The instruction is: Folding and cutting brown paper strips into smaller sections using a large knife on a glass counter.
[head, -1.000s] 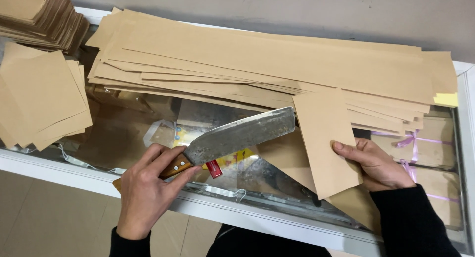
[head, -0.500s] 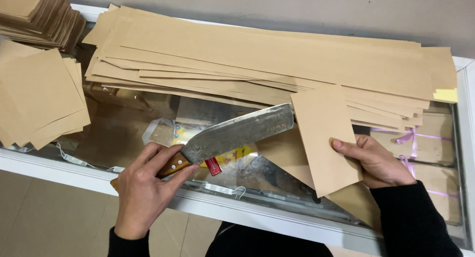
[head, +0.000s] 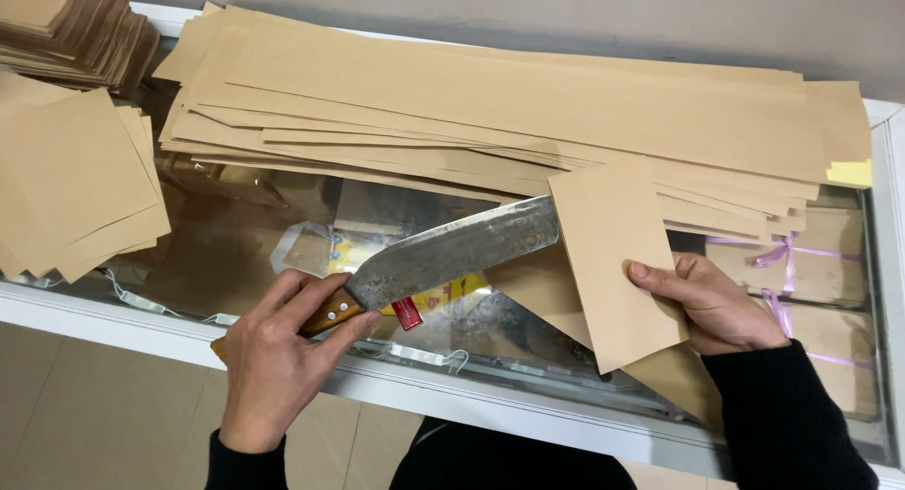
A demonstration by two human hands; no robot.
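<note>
Two piles of square brown sheets [head: 71,183] fill the upper left. Lower left, the left hand [head: 273,363] is curled tight around one cleaver [head: 443,254]. Its blade tip meets one folded brown sheet [head: 617,259], pinched by the right hand [head: 712,301], centre right.

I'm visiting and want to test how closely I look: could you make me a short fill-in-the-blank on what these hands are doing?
1. The left hand grips a big knife by its ____ handle.
2. The right hand holds a folded sheet of ____ paper.
3. The knife's tip meets that sheet's ____ edge.
4. The long paper strips lie on a ____-topped counter.

Missing words: wooden; brown; left; glass
</note>
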